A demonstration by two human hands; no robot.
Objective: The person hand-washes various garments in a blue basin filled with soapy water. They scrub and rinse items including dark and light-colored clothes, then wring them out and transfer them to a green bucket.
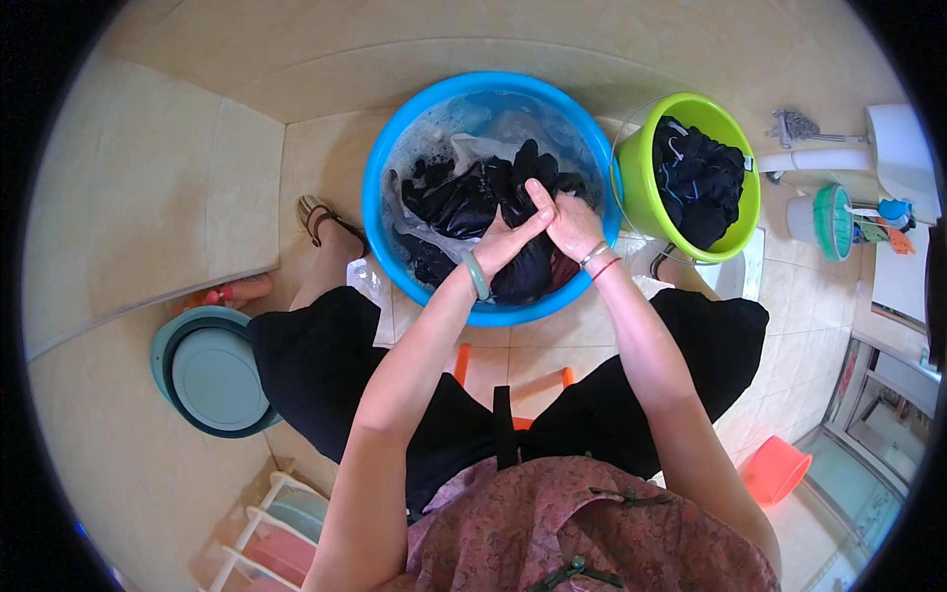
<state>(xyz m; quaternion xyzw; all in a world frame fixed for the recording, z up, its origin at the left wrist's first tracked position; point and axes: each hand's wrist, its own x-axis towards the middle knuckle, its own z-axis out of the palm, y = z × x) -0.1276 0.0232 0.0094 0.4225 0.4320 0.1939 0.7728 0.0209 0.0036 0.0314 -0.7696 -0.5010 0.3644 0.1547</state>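
A round blue basin point(377, 178) holds sudsy water and a heap of wet dark laundry. Over its right half my left hand point(505, 243), a green bangle at the wrist, is closed on a black garment point(521, 274). Pressed close against it, my right hand point(574, 229) grips the same black cloth, with a thin bracelet and a red string on that wrist. Folds of the garment show above and below my hands; the palms and some fingertips are hidden. Pale, see-through fabric point(419, 229) lies among the dark pieces at the left.
A lime green bucket point(639, 163) of dark clothes stands against the basin's right side. Grey-green basins point(219, 380) lean at the left near a pink bottle point(247, 288). An orange stool point(462, 363) shows between my legs. A coral bucket point(775, 472) sits at the lower right.
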